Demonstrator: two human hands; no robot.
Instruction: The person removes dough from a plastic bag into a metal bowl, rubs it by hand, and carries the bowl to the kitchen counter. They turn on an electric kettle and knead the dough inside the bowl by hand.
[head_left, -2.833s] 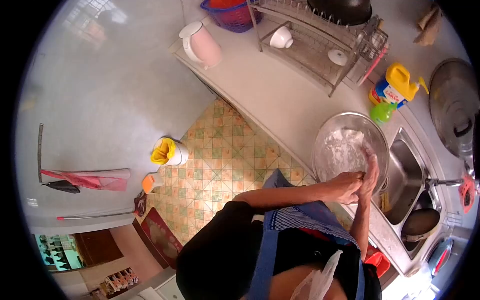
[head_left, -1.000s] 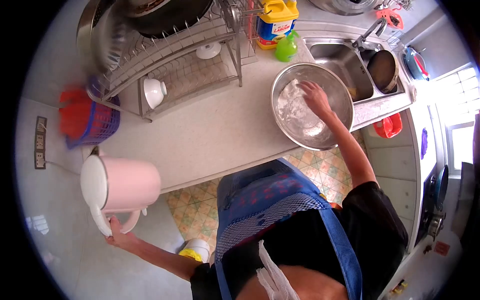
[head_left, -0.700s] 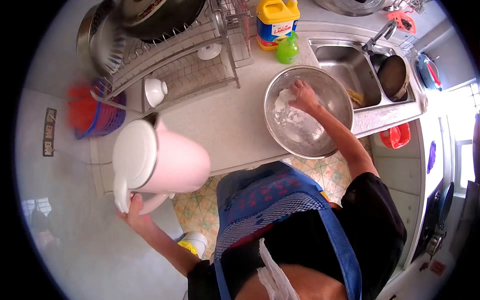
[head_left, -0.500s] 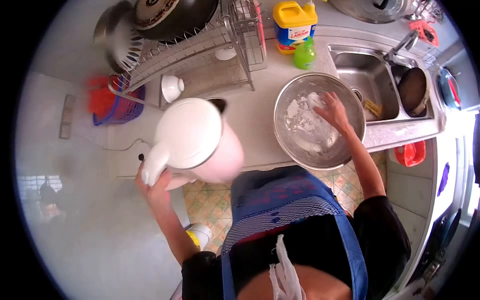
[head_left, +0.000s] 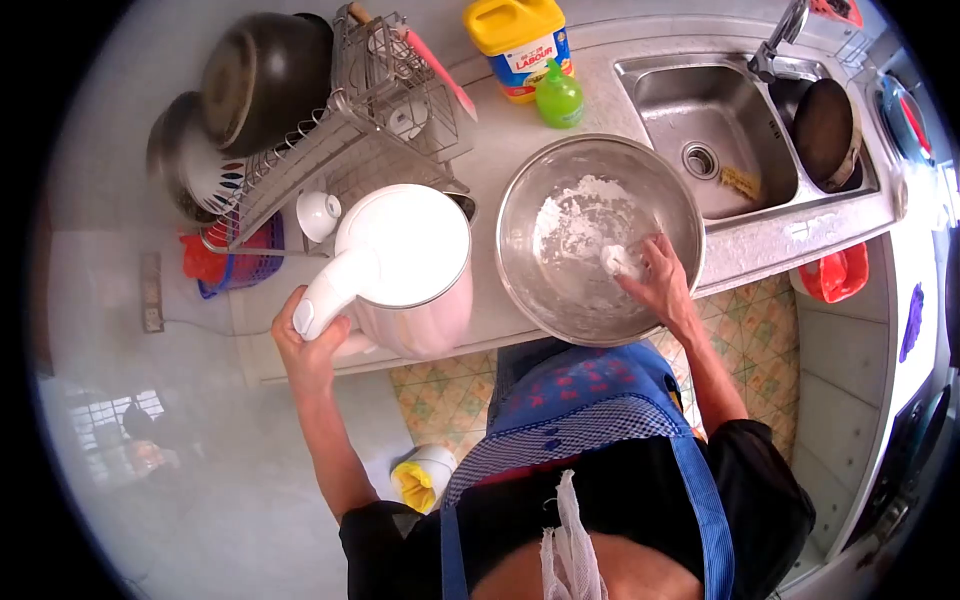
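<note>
My left hand [head_left: 312,338] is closed round the handle of a pale pink electric kettle [head_left: 415,315] with a white lid. The kettle is at the counter's front edge, left of a wide stainless steel bowl [head_left: 520,270]. White powder [head_left: 590,205] is scattered over the bowl's bottom and clings to its inner wall. Inside the bowl, at the right, my right hand [head_left: 662,285] has its fingers curled on a small white lump [head_left: 621,262]. Whether the lump is dough or something else is hard to tell.
Behind the kettle stands a wire dish rack [head_left: 350,150] with pans and a white bowl [head_left: 318,215]. A yellow jug [head_left: 515,45] and a green pump bottle [head_left: 559,98] stand behind the steel bowl. To the right is a sink [head_left: 715,130] with a sponge [head_left: 740,181].
My right hand has moved from the back of the bowl toward its near right side, with the white lump at its fingers. My left hand keeps the kettle's handle; the view has shifted.
</note>
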